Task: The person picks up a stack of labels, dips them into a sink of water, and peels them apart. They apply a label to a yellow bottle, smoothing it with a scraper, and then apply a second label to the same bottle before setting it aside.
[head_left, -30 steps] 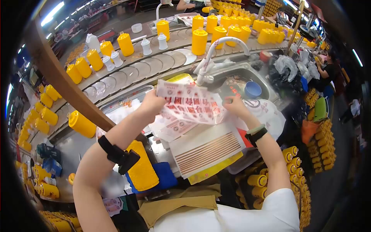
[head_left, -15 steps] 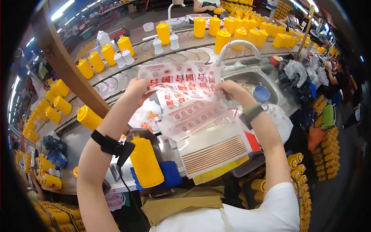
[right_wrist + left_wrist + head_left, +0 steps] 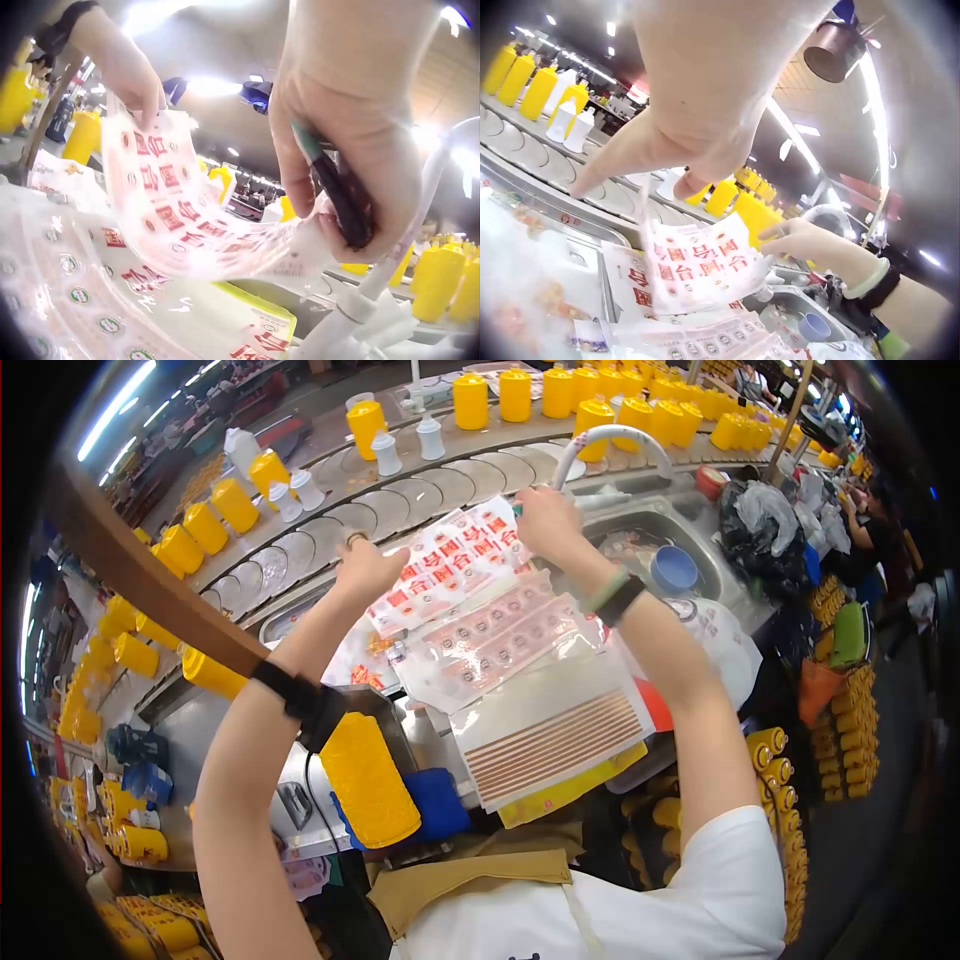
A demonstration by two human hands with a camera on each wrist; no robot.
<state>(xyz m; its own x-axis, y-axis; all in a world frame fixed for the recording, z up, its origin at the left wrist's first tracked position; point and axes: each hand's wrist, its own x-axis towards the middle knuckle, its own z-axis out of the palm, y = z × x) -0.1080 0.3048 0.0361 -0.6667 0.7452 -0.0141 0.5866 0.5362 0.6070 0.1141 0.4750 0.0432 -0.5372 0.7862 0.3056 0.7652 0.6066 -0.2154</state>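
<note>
A thin transfer sheet [image 3: 455, 560] with red characters is stretched between both hands, slanting up to the right in the head view. My left hand [image 3: 368, 568] pinches its left edge. The right hand [image 3: 548, 522] grips the far right end. A slim dark tool [image 3: 337, 187] with a green end is tucked in the right palm in the right wrist view, where the sheet sags in a curve. Below lie more printed sheets [image 3: 490, 635] with small round emblems, overlapping a pale sheet with brown stripes [image 3: 560, 745].
A white curved tap [image 3: 625, 435] rises behind a metal sink [image 3: 650, 525] holding a blue bowl [image 3: 674, 568]. Yellow bottles [image 3: 470, 402] and white ones line the conveyor [image 3: 385, 505]. A yellow cloth-covered block [image 3: 368, 780] sits on blue cloth [image 3: 440, 805] near the front edge.
The right hand has moved up and leftward, farther from the body, carrying its end of the sheet. The sheet has turned from roughly level across to slanting up toward the right. Both hands keep their hold.
</note>
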